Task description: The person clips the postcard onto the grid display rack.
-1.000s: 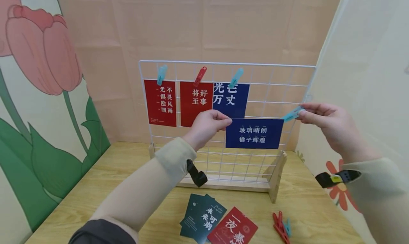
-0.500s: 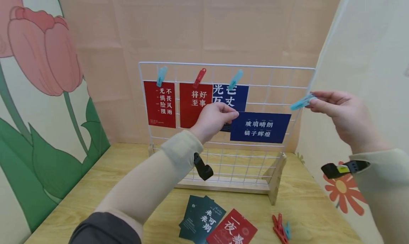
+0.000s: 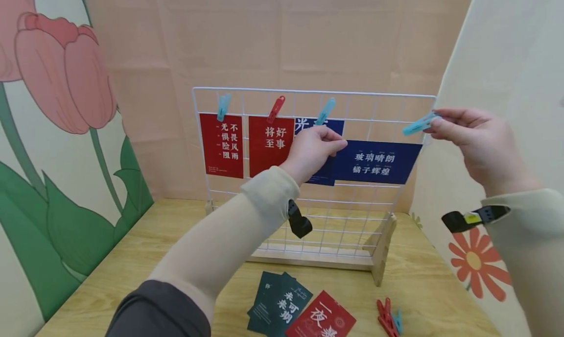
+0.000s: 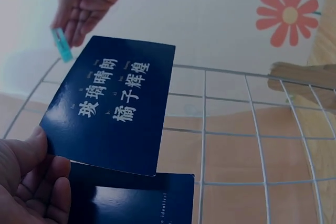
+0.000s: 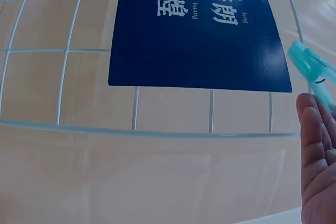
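The left hand (image 3: 310,148) pinches the blue card (image 3: 376,163) by its upper left corner, in front of the right half of the rack (image 3: 308,261); whether card and wires touch, I cannot tell. The right hand (image 3: 482,146) pinches a pale clip (image 3: 415,126), just beside the card's upper right corner but apart from it. Left along the rack hang two red cards (image 3: 213,151) and another blue one (image 3: 328,174), partly behind the left hand, each under its own peg (image 3: 276,108). On the near table (image 3: 132,253) lie dark green cards (image 3: 277,305), a red card (image 3: 323,317) overlapping them, and, farther right, loose pegs (image 3: 386,320). A peach cloth (image 3: 352,33) covers the far side; a painted tulip (image 3: 66,77) stands left, a flower (image 3: 480,263) right.
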`<state>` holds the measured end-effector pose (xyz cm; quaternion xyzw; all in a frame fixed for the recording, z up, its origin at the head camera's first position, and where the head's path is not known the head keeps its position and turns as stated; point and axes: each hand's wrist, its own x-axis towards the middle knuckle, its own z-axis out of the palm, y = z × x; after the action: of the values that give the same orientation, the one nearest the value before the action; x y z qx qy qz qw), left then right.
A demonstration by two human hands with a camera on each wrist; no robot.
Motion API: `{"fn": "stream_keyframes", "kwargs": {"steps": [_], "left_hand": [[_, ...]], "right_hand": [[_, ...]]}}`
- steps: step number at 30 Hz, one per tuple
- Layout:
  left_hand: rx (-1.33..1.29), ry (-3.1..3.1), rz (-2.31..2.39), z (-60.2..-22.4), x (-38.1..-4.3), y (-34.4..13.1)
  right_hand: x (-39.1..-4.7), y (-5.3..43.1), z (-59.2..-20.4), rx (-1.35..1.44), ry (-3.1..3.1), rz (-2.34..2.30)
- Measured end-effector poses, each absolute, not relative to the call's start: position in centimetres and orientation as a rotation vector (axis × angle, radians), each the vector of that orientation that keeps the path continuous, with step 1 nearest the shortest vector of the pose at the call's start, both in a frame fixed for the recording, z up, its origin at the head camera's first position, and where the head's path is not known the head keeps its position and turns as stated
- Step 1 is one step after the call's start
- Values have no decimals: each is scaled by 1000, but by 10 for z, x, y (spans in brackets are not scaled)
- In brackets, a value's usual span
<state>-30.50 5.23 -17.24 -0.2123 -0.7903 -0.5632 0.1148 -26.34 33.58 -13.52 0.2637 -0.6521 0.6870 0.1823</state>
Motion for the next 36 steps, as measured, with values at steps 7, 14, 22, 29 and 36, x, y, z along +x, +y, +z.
{"fn": "stream_keyframes", "kwargs": {"steps": [7, 14, 22, 29, 36], "left_hand": [[-589, -2327, -1553, -165, -306, 61], [-551, -2324, -1438, -158, -306, 65], [-555, -2306, -1305, -156, -302, 69], [-554, -2284, -1274, -153, -304, 72], [-532, -2293, -1264, -151, -304, 73]], "right_hand": [[-268, 333, -131, 752, -1850, 1910], [-272, 324, -126, 719, -1891, 1889], [-276, 304, -118, 628, -1918, 1780], [-285, 292, -111, 576, -1911, 1726], [-291, 286, -108, 546, -1977, 1613]]}}
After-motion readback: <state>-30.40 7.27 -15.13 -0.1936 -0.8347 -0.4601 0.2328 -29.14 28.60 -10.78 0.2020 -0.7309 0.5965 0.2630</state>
